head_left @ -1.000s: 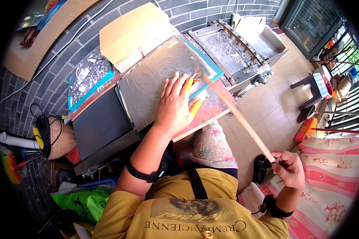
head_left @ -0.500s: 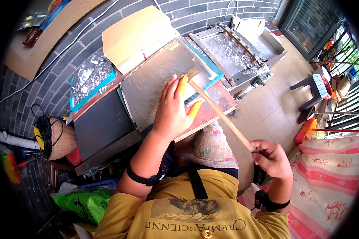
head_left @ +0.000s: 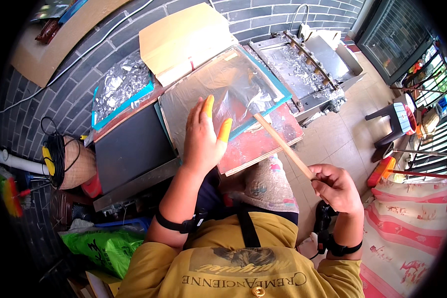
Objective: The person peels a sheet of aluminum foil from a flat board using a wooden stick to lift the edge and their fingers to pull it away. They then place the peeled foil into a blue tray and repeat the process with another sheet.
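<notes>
My right hand [head_left: 335,187] grips the near end of a long, flat wooden stick [head_left: 285,147], with thumb and fingers closed round it. The stick slants up to the left, its far end over the front edge of a stack of thin greyish sheets [head_left: 184,102]. A thin, shiny, blurred sheet [head_left: 243,94] stands out at that end; whether it is fixed to the stick I cannot tell. My left hand [head_left: 203,134] lies at the stack's front left, fingers stretched out and holding nothing. Yellow covers sit on its thumb and one finger.
The stack lies on a red board [head_left: 263,146]. Behind it lean tan paper sheets [head_left: 184,39]. At the left are a blue-edged tray [head_left: 148,89] of silvery scraps and a dark flat slab [head_left: 129,149]. A metal frame [head_left: 295,102] with scraps stands at the right; beyond is a stool [head_left: 393,119].
My left hand has drawn back to the left, away from the stick's far end. The stick has shifted slightly, and a shiny sheet now stands up at its tip.
</notes>
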Action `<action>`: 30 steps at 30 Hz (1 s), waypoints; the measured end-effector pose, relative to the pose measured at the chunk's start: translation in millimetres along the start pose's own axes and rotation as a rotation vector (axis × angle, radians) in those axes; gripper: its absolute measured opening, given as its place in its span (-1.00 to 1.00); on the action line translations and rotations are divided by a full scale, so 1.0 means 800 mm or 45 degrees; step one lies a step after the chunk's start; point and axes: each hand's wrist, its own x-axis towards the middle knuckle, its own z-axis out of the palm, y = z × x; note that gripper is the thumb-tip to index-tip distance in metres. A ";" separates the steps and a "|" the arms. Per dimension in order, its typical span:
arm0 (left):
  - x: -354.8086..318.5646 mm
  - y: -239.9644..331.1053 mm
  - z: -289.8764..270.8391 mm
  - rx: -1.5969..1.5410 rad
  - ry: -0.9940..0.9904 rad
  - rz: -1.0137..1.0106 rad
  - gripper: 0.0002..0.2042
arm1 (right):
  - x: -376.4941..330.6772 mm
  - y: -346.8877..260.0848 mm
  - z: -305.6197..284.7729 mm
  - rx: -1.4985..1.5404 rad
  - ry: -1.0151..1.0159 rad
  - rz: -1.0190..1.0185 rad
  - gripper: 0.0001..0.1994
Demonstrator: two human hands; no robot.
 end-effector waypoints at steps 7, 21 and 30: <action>-0.005 -0.016 0.002 0.159 -0.039 -0.130 -0.39 | 0.012 0.002 0.006 -0.027 0.039 0.087 -0.76; -0.008 -0.017 0.003 0.197 -0.135 -0.163 -0.33 | 0.084 -0.014 0.032 0.060 0.032 -0.099 -0.73; -0.009 -0.018 0.004 0.186 -0.145 -0.172 -0.34 | 0.094 -0.004 0.039 0.105 0.046 -0.124 -0.74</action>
